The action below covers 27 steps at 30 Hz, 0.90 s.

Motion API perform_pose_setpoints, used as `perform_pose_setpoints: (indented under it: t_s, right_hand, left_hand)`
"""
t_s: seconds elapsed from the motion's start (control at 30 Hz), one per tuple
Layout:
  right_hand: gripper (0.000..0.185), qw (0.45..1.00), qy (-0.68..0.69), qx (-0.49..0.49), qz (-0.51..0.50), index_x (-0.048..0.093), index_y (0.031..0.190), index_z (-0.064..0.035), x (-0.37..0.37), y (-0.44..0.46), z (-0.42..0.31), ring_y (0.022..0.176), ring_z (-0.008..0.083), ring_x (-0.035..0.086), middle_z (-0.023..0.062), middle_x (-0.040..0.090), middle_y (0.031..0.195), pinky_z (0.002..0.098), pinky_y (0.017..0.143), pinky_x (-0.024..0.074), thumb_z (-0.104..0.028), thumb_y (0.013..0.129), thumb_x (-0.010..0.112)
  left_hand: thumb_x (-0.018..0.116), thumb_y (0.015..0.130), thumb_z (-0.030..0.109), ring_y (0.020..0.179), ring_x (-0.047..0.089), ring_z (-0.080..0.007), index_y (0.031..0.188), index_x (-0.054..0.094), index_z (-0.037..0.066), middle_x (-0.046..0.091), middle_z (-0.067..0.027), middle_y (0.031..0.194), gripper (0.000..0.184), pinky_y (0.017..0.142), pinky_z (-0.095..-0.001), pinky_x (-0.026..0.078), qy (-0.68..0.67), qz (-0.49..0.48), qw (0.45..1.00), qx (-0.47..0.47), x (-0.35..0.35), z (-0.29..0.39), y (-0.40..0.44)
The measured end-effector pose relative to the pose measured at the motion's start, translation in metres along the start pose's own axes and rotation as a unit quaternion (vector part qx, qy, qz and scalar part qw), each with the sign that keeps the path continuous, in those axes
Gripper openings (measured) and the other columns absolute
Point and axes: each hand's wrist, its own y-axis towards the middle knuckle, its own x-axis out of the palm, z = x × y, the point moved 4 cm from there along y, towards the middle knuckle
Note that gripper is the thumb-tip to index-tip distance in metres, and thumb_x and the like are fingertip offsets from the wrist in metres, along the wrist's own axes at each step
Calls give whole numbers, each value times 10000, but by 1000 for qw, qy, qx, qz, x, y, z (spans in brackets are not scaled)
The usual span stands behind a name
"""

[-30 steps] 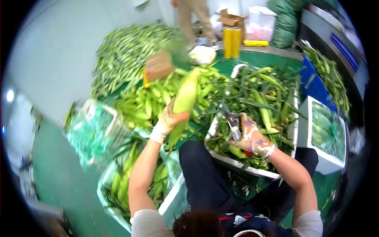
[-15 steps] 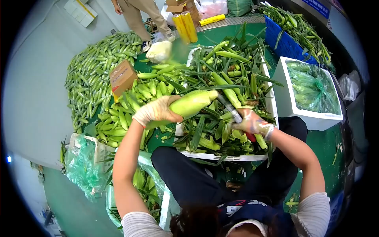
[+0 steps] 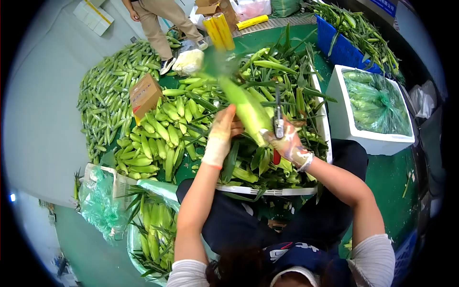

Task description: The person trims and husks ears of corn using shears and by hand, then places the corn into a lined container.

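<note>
A pale green corn ear (image 3: 251, 115) in its husk hangs tilted over a white crate (image 3: 267, 192) heaped with husks and leaves; its upper end is blurred. My left hand (image 3: 222, 136), in a light glove, is beside the ear with its fingers stretched out. In my right hand (image 3: 289, 143), in a stained glove, is a pair of pruning shears (image 3: 278, 119) with blades pointing up and a red handle below. The right thumb touches the ear's lower end; whether it grips the ear I cannot tell.
Loose corn ears (image 3: 165, 124) lie left of the crate, with a cardboard box (image 3: 146, 95) and a pile of wrapped corn (image 3: 112, 91) behind. At the right stand a white foam box (image 3: 377, 141) and a blue basket (image 3: 342, 48). A person (image 3: 160, 28) stands at the back.
The ear has swung from lying nearly sideways to a steep tilt, its lower end now at my right thumb. My left hand has moved right and loosened its grip. The shears now point up.
</note>
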Motion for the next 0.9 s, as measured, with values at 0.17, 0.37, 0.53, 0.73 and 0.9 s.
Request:
perform_pose_setpoints:
  t_s: [0.17,0.37,0.53,0.73,0.9]
  right_hand:
    - [420,985,-125,79,-84,486,998,-15,-9,-17,7,666,269,613,144,613,769,391,621,506,-290,764,701]
    - [634,904,-386,-57,-174,428,1053,79,-22,-5,0,916,380,567,261,569,934,435,812,460,-413,740,678]
    - [859,949,-227,-2,-217,405,1158,127,1,19,-15,1043,382,544,282,549,1088,383,928,434,-496,674,745]
    - [581,922,-164,-34,-348,552,972,62,-10,53,-26,846,246,620,195,634,906,344,782,488,-399,691,766]
    - [253,946,63,160,-274,541,714,-25,-22,34,6,434,116,511,21,551,573,273,435,434,-194,770,721]
  left_hand:
    - [752,771,284,911,602,-216,1136,537,3,624,-116,1024,509,850,-367,489,-122,77,989,38,-18,-30,39]
    - [743,729,137,758,613,-217,1089,518,9,651,-116,895,443,699,-323,503,303,167,923,167,-53,7,26]
    - [754,713,186,804,607,-221,1151,506,49,643,-97,932,521,746,-319,494,467,107,856,194,-37,3,-1]
    - [764,675,215,859,599,-215,1172,536,63,641,-103,992,568,803,-311,489,551,58,812,181,-19,-3,-21]
    - [748,721,137,887,603,-190,1226,481,21,626,-83,1020,582,813,-331,497,230,-64,963,125,-46,-21,2]
